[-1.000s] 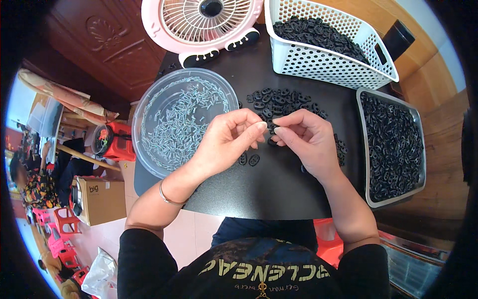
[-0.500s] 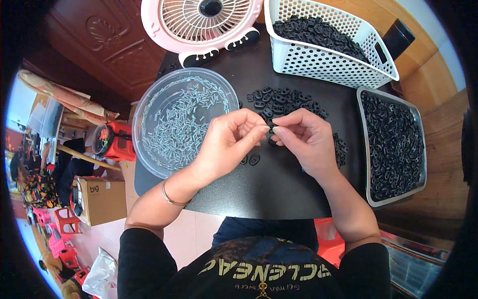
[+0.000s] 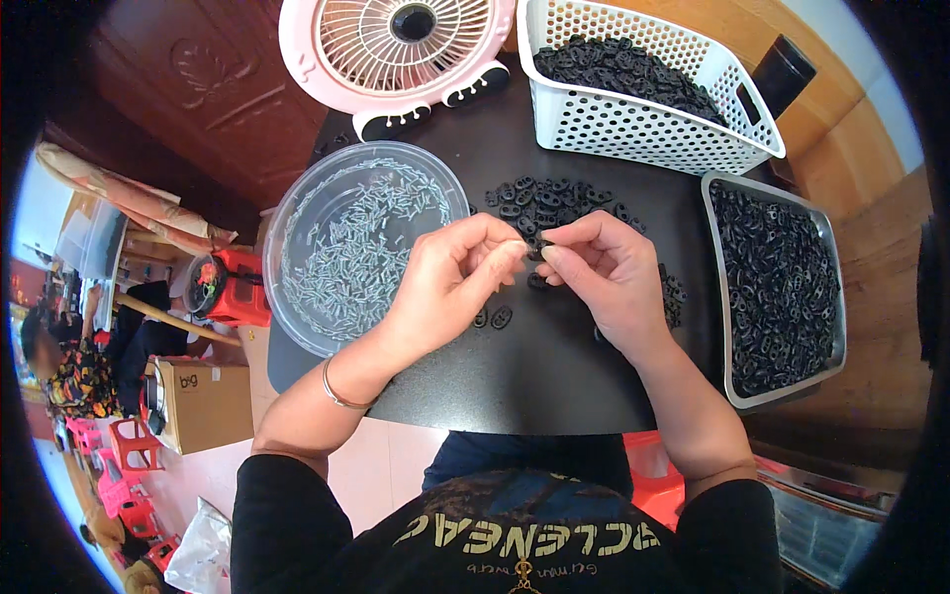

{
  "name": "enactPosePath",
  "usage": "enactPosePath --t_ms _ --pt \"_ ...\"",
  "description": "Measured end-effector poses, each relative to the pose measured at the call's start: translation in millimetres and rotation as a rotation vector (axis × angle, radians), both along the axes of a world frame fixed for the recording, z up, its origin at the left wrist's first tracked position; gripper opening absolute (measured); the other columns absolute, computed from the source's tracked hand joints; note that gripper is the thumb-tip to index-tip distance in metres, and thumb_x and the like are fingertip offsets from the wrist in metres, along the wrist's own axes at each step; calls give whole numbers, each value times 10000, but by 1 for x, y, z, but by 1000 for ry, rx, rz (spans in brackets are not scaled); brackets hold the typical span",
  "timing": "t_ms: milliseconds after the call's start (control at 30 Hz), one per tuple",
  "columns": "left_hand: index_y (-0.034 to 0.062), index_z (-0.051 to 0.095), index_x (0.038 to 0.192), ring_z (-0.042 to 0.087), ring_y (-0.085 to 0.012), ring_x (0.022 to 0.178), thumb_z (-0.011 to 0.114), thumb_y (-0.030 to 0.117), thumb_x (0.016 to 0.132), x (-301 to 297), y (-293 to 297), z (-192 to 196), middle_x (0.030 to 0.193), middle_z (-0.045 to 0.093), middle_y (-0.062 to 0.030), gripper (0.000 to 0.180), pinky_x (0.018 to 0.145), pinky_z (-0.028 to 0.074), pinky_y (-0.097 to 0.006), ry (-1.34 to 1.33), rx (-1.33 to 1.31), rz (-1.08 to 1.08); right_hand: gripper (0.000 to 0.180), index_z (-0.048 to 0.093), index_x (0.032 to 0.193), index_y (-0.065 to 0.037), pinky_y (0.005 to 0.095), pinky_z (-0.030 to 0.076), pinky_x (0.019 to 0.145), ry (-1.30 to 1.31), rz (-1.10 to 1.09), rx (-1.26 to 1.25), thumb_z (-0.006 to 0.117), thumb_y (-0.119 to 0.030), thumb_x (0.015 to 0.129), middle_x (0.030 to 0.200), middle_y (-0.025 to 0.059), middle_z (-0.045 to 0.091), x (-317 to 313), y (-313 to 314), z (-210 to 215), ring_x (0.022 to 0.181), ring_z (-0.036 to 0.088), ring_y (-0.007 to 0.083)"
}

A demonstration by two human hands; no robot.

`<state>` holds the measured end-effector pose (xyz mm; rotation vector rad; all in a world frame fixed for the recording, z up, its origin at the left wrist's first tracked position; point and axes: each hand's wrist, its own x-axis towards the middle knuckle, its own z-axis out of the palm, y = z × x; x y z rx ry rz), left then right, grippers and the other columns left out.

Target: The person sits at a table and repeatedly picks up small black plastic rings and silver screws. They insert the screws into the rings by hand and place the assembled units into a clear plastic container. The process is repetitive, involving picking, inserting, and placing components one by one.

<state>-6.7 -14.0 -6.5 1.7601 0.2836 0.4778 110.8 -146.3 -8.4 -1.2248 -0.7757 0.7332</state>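
Both my hands meet over the middle of the dark table [image 3: 445, 391], fingertips nearly touching. My left hand [image 3: 450, 275] is closed in a thumb-and-finger pinch; whatever is in it is too small and hidden to make out. My right hand [image 3: 609, 277] pinches a small black plastic piece [image 3: 537, 246], mostly covered by the fingers. Just beyond the fingertips lies a loose pile of black two-hole cord lock pieces [image 3: 539, 201]. To the left, a round clear tub [image 3: 280, 307] holds many small silvery springs [image 3: 361, 267]. A few stray black pieces [image 3: 502, 317] lie beside my left wrist.
A pink fan [image 3: 336, 89] stands at the back left. The white perforated basket [image 3: 633, 139] at the back and the metal tray [image 3: 734, 366] on the right hold black pieces. More small black parts [image 3: 673, 295] lie behind my right hand. A cardboard box [image 3: 208, 406] stands on the floor.
My fingertips have shifted slightly, the left thumb and finger now tipped a little higher and away from the right. The whole view has moved a touch. Both pinches stay closed.
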Motion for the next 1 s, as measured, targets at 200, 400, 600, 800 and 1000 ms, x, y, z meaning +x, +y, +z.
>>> enactPosePath --t_ms 200,400,600,800,1000 --pt "0 566 833 508 -49 607 502 200 888 1 4 3 676 559 -16 218 553 421 -190 56 -134 -103 106 561 919 6 208 505 688 3 2 8 563 -11 815 847 56 599 0 0 -3 757 598 93" --pt "7 561 812 504 -45 605 506 206 886 0 3 2 668 552 -9 219 553 422 -186 90 -132 -119 106 563 918 4 205 504 691 -9 2 6 564 -7 812 840 52 599 -2 1 -4 756 598 88" --pt "6 559 809 503 -39 605 523 158 874 1 2 0 678 551 -3 169 559 429 -185 63 -150 -113 98 561 908 4 204 504 680 -48 -7 5 564 -4 810 833 52 599 -3 2 -5 749 597 85" --pt "-4 557 825 501 -51 645 533 91 860 -1 2 -1 751 559 -13 104 584 421 -182 73 35 -74 91 559 897 5 202 503 664 -32 -2 -18 566 -4 806 820 52 599 -2 2 -5 733 594 82" --pt "-16 570 772 514 -98 613 570 15 789 -1 2 4 719 561 -50 36 552 419 -216 -63 383 -29 90 559 894 7 203 499 652 18 48 -35 571 -12 806 810 58 601 0 1 -3 715 595 86"
